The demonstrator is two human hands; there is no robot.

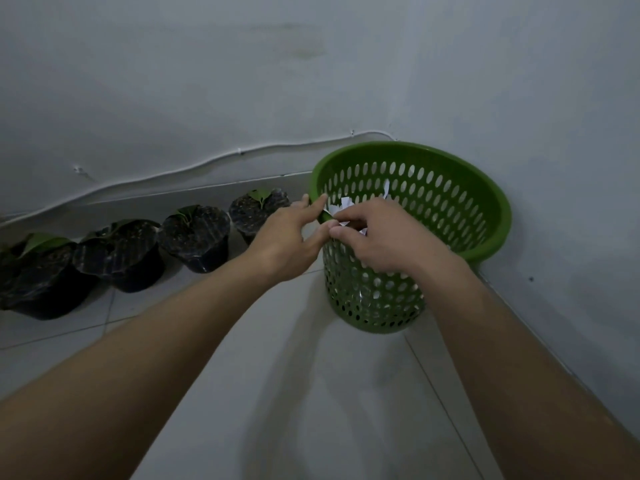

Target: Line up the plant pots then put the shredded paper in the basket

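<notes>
A green perforated basket (460, 216) stands in the room's corner on the tiled floor. Several black plant pots (197, 237) with small green leaves stand in a row along the left wall. My right hand (377, 237) is over the basket's near rim, fingers closed on white shredded paper (344, 206) that sticks up above the knuckles. My left hand (291, 233) is beside it at the rim's left edge, fingers touching the rim and the paper. More white scraps (387, 188) show inside the basket.
Grey walls meet in the corner just behind the basket. A white cable (207, 161) runs along the left wall above the pots. Pale floor tiles (311, 393) stretch toward me between my forearms.
</notes>
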